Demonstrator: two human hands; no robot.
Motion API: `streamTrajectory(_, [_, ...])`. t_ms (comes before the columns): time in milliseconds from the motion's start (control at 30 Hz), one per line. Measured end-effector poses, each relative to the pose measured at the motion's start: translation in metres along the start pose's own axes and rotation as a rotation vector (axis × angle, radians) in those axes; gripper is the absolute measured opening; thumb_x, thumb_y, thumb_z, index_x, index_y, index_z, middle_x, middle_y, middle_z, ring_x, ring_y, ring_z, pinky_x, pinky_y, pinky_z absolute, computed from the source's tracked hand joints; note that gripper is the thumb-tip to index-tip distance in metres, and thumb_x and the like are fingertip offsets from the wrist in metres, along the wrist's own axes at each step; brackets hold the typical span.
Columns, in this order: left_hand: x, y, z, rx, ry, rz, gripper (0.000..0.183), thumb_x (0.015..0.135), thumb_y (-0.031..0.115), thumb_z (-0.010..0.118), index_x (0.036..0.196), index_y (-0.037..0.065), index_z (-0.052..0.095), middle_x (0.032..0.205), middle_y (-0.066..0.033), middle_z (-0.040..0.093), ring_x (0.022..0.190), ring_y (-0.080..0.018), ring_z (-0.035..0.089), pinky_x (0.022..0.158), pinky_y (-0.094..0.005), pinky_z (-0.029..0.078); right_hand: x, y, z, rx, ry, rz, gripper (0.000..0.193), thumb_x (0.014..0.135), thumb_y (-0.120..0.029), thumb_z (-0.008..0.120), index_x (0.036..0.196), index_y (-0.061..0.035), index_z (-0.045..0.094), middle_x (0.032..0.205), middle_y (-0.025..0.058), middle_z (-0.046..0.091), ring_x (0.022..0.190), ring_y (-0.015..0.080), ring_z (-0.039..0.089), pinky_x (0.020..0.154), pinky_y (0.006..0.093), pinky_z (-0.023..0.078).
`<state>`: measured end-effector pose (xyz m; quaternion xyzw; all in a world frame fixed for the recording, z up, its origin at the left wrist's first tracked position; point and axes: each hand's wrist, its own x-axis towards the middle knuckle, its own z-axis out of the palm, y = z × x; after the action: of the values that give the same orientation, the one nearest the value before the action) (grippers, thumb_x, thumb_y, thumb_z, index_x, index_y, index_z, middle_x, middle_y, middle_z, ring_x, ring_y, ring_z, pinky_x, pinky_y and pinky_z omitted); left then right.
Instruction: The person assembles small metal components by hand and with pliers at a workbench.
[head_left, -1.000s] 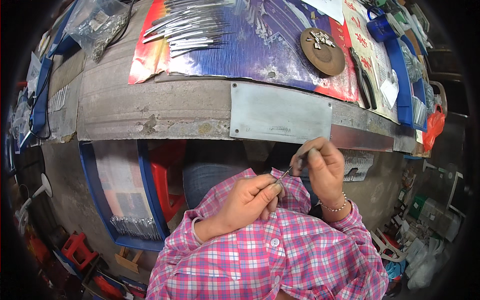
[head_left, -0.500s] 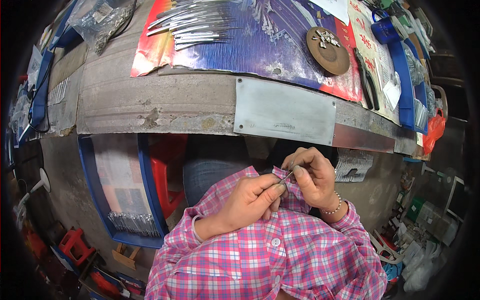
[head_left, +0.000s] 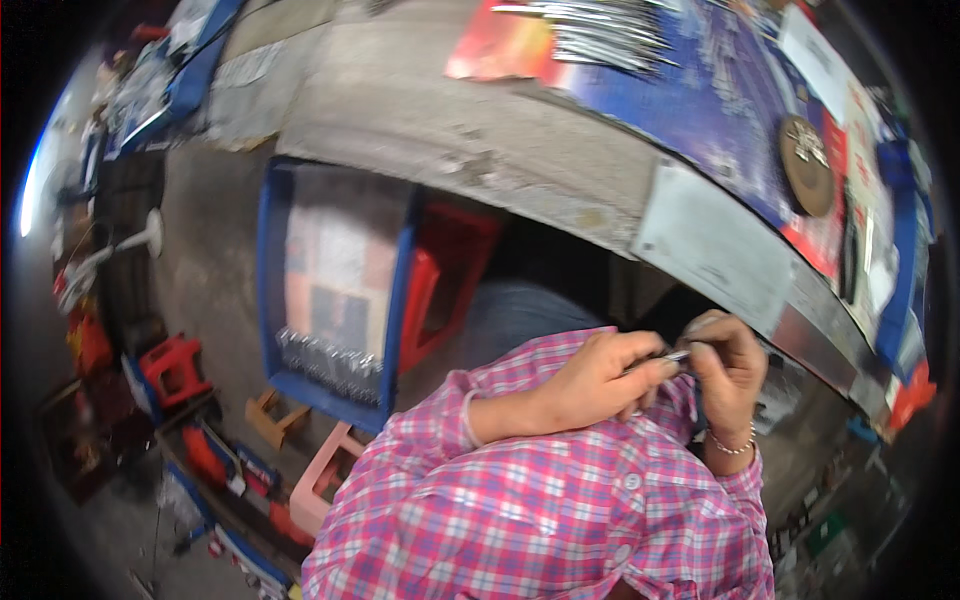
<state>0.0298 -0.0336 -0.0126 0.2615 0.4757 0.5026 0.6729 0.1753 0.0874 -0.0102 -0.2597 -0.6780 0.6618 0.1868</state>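
Both hands meet in front of my checked shirt, below the workbench's front edge. My left hand [head_left: 600, 385] is closed, thumb and forefinger pinching a small shiny metal piece [head_left: 678, 356]. My right hand [head_left: 730, 375], a bead bracelet at its wrist, closes its fingertips on the other end of the same piece. Fingers and blur hide most of it, so its exact kind cannot be made out. On the bench beyond lies a pile of slim metal rods [head_left: 610, 38]. Small metal parts [head_left: 803, 138] rest on a round brown dish [head_left: 808, 190].
A blue tray [head_left: 268, 270] holding many thin metal pieces stands left of me, beside a red stool [head_left: 418, 300]. Black-handled pliers [head_left: 848, 250] lie at the bench's right. A pink stool [head_left: 318, 490] and another red stool [head_left: 175, 368] stand farther left on the floor.
The view has swung left, so the bench and my hands appear farther right and tilted. My hands stay together on the small metal piece.
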Motion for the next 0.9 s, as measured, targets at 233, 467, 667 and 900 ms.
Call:
streamTrajectory(233, [-0.036,-0.009,-0.037,-0.334,0.354,0.183,0.013,0.089,0.006,0.054,0.1,0.0,0.058,0.075,-0.0031,0.06,0.061,-0.0072,0.056,0.057,-0.0197,0.045,0.008,0.008,0.037,0.159,-0.274,0.264,0.022,0.082,-0.006,0.063,0.098,0.0043,0.051,0.089,0.0092,0.057,0.075,0.0136,0.058,0.068,0.025,0.048])
streamTrajectory(467, [-0.159,-0.039,-0.134,0.47,1.084,0.084,0.008,0.084,0.004,0.057,0.086,-0.003,0.061,0.078,-0.006,0.058,0.067,-0.0108,0.055,0.061,-0.0246,0.045,0.031,0.01,0.039,-0.182,-0.4,0.124,0.029,0.081,-0.014,0.063,0.103,0.003,0.053,0.096,0.0129,0.058,0.079,0.0192,0.062,0.073,0.0286,0.048])
streamTrajectory(667, [-0.24,-0.096,-0.169,1.173,1.247,-0.227,0.012,0.078,0.008,0.063,0.084,-0.002,0.06,0.075,-0.0173,0.056,0.068,-0.03,0.057,0.062,-0.0359,0.044,0.037,0.008,0.043,-0.257,-0.474,0.087,0.022,0.082,-0.012,0.061,0.098,0.0018,0.055,0.092,0.0128,0.057,0.079,0.0222,0.06,0.071,0.0299,0.048])
streamTrajectory(900, [-0.25,-0.116,-0.165,1.365,1.149,-0.36,0.015,0.075,0.008,0.066,0.083,-0.001,0.058,0.077,-0.0183,0.056,0.069,-0.0365,0.055,0.062,-0.0399,0.044,0.041,-0.007,0.039,-0.388,-0.566,-0.04,0.02,0.082,-0.012,0.06,0.096,0.0008,0.054,0.093,0.015,0.055,0.082,0.0301,0.058,0.071,0.0339,0.047])
